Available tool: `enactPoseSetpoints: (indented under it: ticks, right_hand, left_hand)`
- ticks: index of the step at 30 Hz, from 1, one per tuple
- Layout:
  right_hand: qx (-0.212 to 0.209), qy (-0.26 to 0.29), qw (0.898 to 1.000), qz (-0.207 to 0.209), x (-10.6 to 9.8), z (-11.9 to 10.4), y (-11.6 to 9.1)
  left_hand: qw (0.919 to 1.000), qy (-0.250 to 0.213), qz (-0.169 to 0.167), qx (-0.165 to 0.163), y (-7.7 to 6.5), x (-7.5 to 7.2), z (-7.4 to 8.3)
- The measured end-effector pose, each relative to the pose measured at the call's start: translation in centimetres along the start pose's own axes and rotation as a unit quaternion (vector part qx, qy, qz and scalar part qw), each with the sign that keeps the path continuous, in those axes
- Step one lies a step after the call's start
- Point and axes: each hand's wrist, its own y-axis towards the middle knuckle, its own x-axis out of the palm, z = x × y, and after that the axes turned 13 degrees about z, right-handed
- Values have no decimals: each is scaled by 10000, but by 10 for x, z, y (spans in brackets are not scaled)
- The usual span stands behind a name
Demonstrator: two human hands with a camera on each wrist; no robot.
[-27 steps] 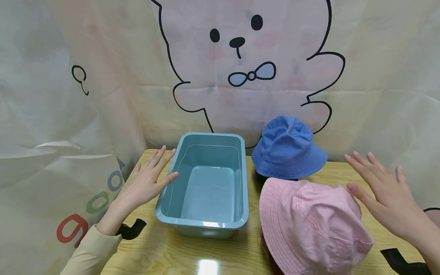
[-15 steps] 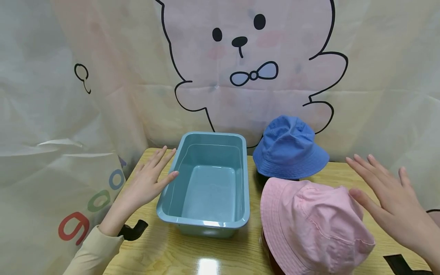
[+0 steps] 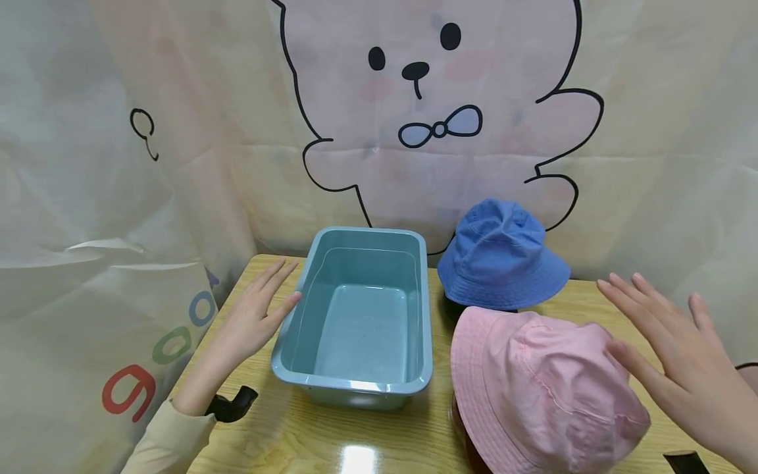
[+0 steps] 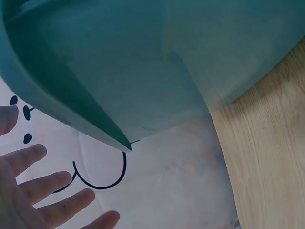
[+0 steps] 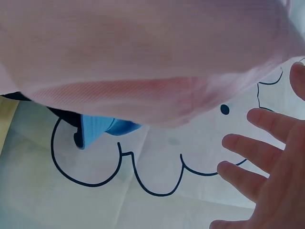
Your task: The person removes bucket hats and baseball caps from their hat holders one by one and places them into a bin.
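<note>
Your L hand [image 3: 251, 322] & R hand [image 3: 681, 365] are both free, fingers spread and near straight, gripping nada: L beside the blue-green plastic tub [image 3: 361, 336], R just off the pink bucket hat [image 3: 545, 388], no contact visible either side. Prob. a ready pose, no grasp begun; next move prob. calls for curling R fingers round that hat's crown or brim. It's R of the tub, in front of the blue bucket hat [image 3: 503, 257], above the wood-grain table [image 3: 284, 434].
</note>
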Motion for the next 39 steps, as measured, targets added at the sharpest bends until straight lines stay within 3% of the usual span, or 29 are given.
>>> enactPoseSetpoints:
  ticks: [7,14,21,30,39]
  right_hand:
    - [-63,336,9992,207,-3,-9,-5]
    - [-3,500,9982,325,-2,-21,-9]
    - [-189,590,9977,286,-4,-27,-11]
    - [-920,869,9913,349,-2,-27,-13]
    - [-1089,955,9872,666,0,-32,-15]
  left_hand:
    - [9993,-230,274,-133,-3,6,-2]
    - [9969,-517,597,-33,-6,13,-6]
    - [9941,-869,453,-474,-8,15,-8]
    - [9890,-1228,343,-751,-12,17,-15]
    - [9764,-1889,273,-1011,-14,17,-22]
